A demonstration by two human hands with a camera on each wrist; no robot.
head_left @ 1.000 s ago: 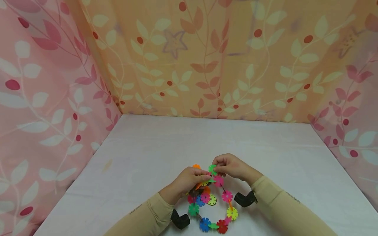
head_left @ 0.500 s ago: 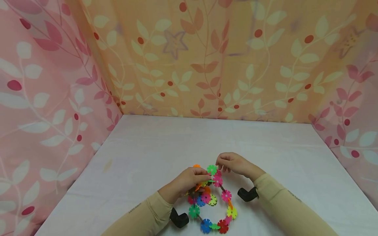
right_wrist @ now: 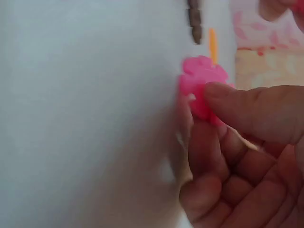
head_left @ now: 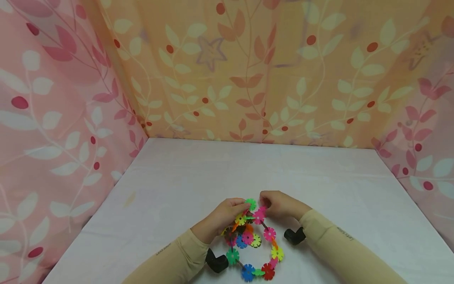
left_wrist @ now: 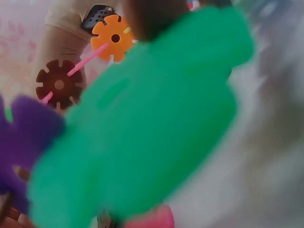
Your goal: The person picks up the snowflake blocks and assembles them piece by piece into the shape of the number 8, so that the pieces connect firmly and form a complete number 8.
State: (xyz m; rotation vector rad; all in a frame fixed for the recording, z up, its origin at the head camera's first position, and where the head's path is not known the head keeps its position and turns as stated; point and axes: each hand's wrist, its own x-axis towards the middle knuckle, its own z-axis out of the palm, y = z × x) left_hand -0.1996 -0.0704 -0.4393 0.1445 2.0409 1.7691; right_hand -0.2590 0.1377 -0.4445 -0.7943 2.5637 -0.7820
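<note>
Slotted, flower-shaped plastic discs of many colours are joined edge to edge into a ring [head_left: 268, 272] with more linked discs at its far left. At its far end my left hand [head_left: 226, 217] pinches the joined discs, its fingertips at a green disc [head_left: 251, 204]. My right hand [head_left: 283, 204] is beside it on the right. In the right wrist view, its thumb and fingers pinch a pink disc [right_wrist: 202, 76]; an orange disc [right_wrist: 213, 46], edge-on, shows behind. A blurred green disc [left_wrist: 147, 118] fills the left wrist view, in front of purple [left_wrist: 31, 137] and brown discs [left_wrist: 59, 84].
Black angled wrist mounts [head_left: 217, 262] stick out from both sleeves, close to the ring on either side. The white-covered table [head_left: 198, 169] reaches back to a floral orange curtain [head_left: 248, 71]. Pink floral curtains [head_left: 64, 130] flank it.
My right hand draws back from the green disc, then comes down and left to pinch a pink disc. My left hand and the green disc shift slightly left.
</note>
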